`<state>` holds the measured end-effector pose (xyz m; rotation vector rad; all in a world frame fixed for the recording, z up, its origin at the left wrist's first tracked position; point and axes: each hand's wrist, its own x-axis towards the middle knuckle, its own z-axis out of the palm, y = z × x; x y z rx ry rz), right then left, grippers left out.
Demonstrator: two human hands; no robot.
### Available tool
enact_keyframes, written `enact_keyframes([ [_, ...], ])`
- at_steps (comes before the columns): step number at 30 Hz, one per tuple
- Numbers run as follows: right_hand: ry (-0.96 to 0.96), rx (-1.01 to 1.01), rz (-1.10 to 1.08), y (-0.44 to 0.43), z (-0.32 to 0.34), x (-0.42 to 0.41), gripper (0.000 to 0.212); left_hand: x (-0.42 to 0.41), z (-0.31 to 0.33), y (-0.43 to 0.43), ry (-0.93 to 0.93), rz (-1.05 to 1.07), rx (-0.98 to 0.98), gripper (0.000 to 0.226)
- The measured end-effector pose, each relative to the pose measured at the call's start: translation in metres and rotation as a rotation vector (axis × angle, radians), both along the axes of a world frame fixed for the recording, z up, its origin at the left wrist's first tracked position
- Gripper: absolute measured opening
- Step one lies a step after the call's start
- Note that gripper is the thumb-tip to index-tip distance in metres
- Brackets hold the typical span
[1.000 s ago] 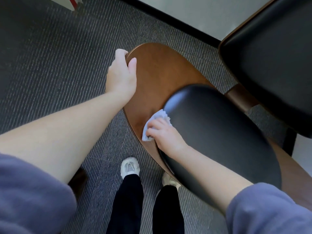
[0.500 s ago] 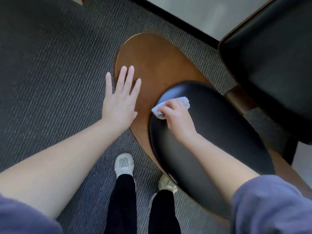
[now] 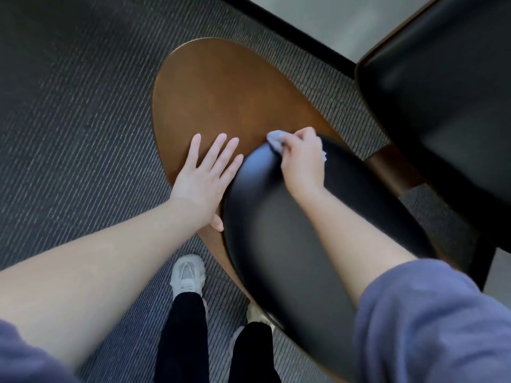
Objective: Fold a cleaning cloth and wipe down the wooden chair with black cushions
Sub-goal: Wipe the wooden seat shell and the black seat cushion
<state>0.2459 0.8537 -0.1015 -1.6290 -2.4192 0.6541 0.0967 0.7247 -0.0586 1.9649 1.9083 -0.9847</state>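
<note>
Sliding up the rim, the right hand (image 3: 302, 161) grips the cloth (image 3: 276, 139) at the top end of the black cushion (image 3: 290, 239). The left hand (image 3: 206, 176), no longer clutching the wooden chair (image 3: 221, 89), rests flat, fingers spread, bracing it, so the wipe looks well underway.

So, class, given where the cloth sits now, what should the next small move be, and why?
Probably slide the cloth round the far end of the black cushion. The right hand grips it just where that cushion meets the wooden panel, and the left hand lies flat on the wood, apparently steadying it.
</note>
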Motion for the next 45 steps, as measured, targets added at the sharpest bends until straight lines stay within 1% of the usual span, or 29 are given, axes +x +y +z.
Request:
enact_keyframes([
  [2, -0.039, -0.111, -0.167, 0.029, -0.009, 0.012, 0.026, 0.000, 0.000, 0.003, 0.004, -0.005, -0.027, 0.143],
  [3, -0.053, -0.151, -0.209, 0.041, -0.014, 0.019, 0.026, 0.001, 0.000, 0.005, 0.010, -0.002, -0.044, 0.145],
  [8, -0.134, -0.269, -0.287, 0.079, -0.037, 0.049, 0.026, 0.002, -0.004, 0.012, 0.022, 0.032, -0.114, 0.150],
  [10, -0.122, -0.318, -0.350, 0.090, -0.043, 0.059, 0.026, 0.002, -0.005, 0.012, 0.020, 0.043, -0.121, 0.150],
  [12, -0.129, -0.352, -0.421, 0.100, -0.047, 0.071, 0.025, 0.003, -0.005, 0.011, 0.015, 0.045, -0.120, 0.150],
  [14, -0.184, -0.370, -0.480, 0.105, -0.046, 0.082, 0.026, 0.003, -0.005, 0.010, 0.012, 0.045, -0.115, 0.150],
  [17, -0.247, -0.378, -0.584, 0.108, -0.046, 0.099, 0.025, 0.003, -0.006, 0.009, 0.003, 0.044, -0.096, 0.149],
  [19, -0.257, -0.368, -0.611, 0.105, -0.045, 0.101, 0.025, 0.003, -0.005, 0.009, -0.005, 0.046, -0.096, 0.149],
  [21, -0.245, -0.368, -0.597, 0.101, -0.043, 0.096, 0.022, 0.003, -0.004, 0.009, -0.008, 0.050, -0.102, 0.149],
  [23, -0.166, -0.368, -0.572, 0.097, -0.040, 0.090, 0.024, 0.003, -0.003, 0.010, -0.009, 0.049, -0.102, 0.149],
  [25, -0.072, -0.337, -0.501, 0.093, -0.035, 0.082, 0.027, 0.004, -0.002, 0.010, -0.011, 0.050, -0.106, 0.149],
  [27, -0.018, -0.319, -0.407, 0.089, -0.030, 0.072, 0.029, 0.004, -0.001, 0.010, -0.008, 0.048, -0.108, 0.148],
  [34, 0.022, -0.318, -0.133, 0.076, -0.014, 0.036, 0.026, 0.005, 0.000, 0.008, 0.001, 0.030, -0.093, 0.149],
  [37, 0.036, -0.275, -0.018, 0.064, -0.003, 0.024, 0.025, 0.003, -0.001, 0.008, -0.003, 0.023, -0.080, 0.149],
  [40, 0.056, -0.257, 0.109, 0.044, 0.010, 0.014, 0.021, 0.001, -0.003, 0.006, -0.026, 0.021, -0.035, 0.148],
  [42, 0.066, -0.252, 0.184, 0.030, 0.013, 0.010, 0.018, 0.000, -0.005, -0.001, -0.046, -0.004, 0.030, 0.145],
  [45, 0.109, -0.251, 0.208, 0.013, 0.014, 0.008, 0.009, -0.003, -0.005, -0.017, -0.072, -0.026, 0.138, 0.140],
])
